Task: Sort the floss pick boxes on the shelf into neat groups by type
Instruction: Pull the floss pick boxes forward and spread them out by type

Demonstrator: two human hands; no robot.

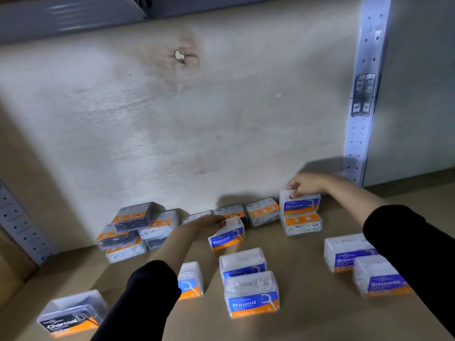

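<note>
Clear floss pick boxes lie spread over the cardboard-lined shelf [307, 323]. My right hand [306, 184] grips a blue "Round" box [300, 204] that sits on top of another box [301, 223] at the back right. My left hand [209, 223] holds the back of a second "Round" box [227, 236] in the middle. Two more "Round" boxes [251, 295] stand in front, one behind the other. Two purple "Smooth" boxes [380, 276] sit at the right. A black "Charcoal" box [70, 315] stands at the front left.
A mixed pile of boxes [134, 230] leans against the back wall at the left, and a loose row of boxes [262, 211] runs along the wall in the middle. Perforated metal uprights [363, 94] frame the shelf. Another box [190, 280] stands beside my left sleeve.
</note>
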